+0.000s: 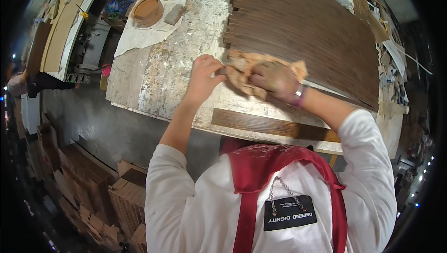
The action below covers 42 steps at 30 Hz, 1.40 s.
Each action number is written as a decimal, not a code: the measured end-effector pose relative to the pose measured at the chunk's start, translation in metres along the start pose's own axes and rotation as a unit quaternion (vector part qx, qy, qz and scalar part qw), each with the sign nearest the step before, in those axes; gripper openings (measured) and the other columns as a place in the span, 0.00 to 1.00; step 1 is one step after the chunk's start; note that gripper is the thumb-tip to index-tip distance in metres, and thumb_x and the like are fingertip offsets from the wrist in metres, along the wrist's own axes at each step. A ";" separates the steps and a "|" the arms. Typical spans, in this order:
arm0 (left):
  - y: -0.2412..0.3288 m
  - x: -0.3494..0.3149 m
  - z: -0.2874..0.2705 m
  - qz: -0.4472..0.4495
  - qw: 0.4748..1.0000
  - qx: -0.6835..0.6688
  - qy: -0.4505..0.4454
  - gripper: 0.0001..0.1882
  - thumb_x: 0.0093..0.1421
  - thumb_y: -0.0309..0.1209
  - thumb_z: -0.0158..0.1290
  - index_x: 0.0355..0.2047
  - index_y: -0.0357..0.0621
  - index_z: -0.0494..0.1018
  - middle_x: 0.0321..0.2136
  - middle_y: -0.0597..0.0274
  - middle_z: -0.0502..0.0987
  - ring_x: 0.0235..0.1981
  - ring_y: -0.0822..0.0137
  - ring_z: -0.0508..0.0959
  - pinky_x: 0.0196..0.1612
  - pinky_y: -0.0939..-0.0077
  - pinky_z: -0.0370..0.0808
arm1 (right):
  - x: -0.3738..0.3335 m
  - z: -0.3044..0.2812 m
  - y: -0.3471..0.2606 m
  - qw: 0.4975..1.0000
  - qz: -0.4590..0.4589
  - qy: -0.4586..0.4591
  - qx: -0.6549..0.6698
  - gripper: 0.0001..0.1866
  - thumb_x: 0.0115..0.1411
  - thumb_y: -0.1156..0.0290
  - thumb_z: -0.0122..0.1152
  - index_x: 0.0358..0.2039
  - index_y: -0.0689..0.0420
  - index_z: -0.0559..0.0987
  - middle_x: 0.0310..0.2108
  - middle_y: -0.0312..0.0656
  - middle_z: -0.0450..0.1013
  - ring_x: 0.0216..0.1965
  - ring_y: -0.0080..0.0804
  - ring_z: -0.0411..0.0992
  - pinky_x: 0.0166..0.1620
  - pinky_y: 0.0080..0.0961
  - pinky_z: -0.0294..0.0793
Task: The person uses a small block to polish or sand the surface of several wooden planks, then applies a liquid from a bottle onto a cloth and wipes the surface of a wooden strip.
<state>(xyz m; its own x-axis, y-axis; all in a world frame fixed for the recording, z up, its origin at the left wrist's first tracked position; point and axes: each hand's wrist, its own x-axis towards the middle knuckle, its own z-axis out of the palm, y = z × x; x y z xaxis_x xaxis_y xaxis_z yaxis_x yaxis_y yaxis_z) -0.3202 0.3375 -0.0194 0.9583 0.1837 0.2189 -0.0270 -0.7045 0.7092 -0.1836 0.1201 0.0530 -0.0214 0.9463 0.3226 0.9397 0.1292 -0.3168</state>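
Left hand: the left hand (205, 72) rests on the workbench (153, 85), fingers curled in tight, pinching the near end of a thin wood strip at the edge of the rag.
Right hand: the right hand (274, 79) lies on top of the rag (242, 69), fingers folded down and gripping the cloth; a wristband (299, 95) sits on the wrist.
Rag: tan, crumpled, stained; it lies at the near left corner of the row of strips, bunched between both hands.
Strips: a row of dark brown wood strips (302, 29) lies side by side on the bench, reaching away to the right.
Single strip: one dark strip (274, 125) lies apart along the near edge of the bench, below the hands.
Bench surface: paint-smeared and whitish.
Far left corner: a round shallow bowl (146, 10) and a small block (174, 14) rest on a pale cloth (139, 36).
Floor, left: stacks of brown boards (93, 183).
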 end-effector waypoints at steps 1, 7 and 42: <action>0.009 0.000 0.000 -0.020 0.999 -0.003 -0.028 0.11 0.49 0.24 0.60 0.35 0.43 0.78 0.41 0.66 0.75 0.53 0.54 0.65 0.57 0.62 0.62 | -0.008 -0.005 -0.009 0.998 0.045 -0.034 -0.022 0.11 0.45 0.72 0.59 0.32 0.54 0.77 0.34 0.40 0.73 0.35 0.39 0.73 0.34 0.35 0.73; 0.021 0.012 -0.004 -0.231 0.952 -0.199 -0.031 0.19 0.60 0.30 0.53 0.52 0.44 0.70 0.53 0.51 0.65 0.57 0.51 0.64 0.62 0.61 0.62 | 0.061 0.031 -0.018 0.999 0.038 0.002 -0.019 0.07 0.47 0.73 0.58 0.30 0.53 0.77 0.30 0.40 0.72 0.34 0.38 0.73 0.34 0.37 0.72; 0.043 0.016 -0.003 -0.057 0.996 -0.017 -0.074 0.12 0.50 0.27 0.61 0.35 0.41 0.71 0.42 0.54 0.71 0.52 0.50 0.66 0.54 0.59 0.64 | -0.232 -0.084 -0.033 0.827 0.497 0.144 -0.222 0.13 0.51 0.58 0.65 0.32 0.52 0.81 0.24 0.41 0.74 0.31 0.43 0.74 0.37 0.36 0.75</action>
<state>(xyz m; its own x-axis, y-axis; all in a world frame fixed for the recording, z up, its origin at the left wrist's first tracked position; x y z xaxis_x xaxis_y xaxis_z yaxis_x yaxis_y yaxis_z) -0.3069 0.3122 0.0170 0.9870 0.1567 0.0367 0.0773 -0.6614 0.7460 -0.1811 -0.1281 0.0633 0.8584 0.4022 0.3184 0.4787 -0.8511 -0.2155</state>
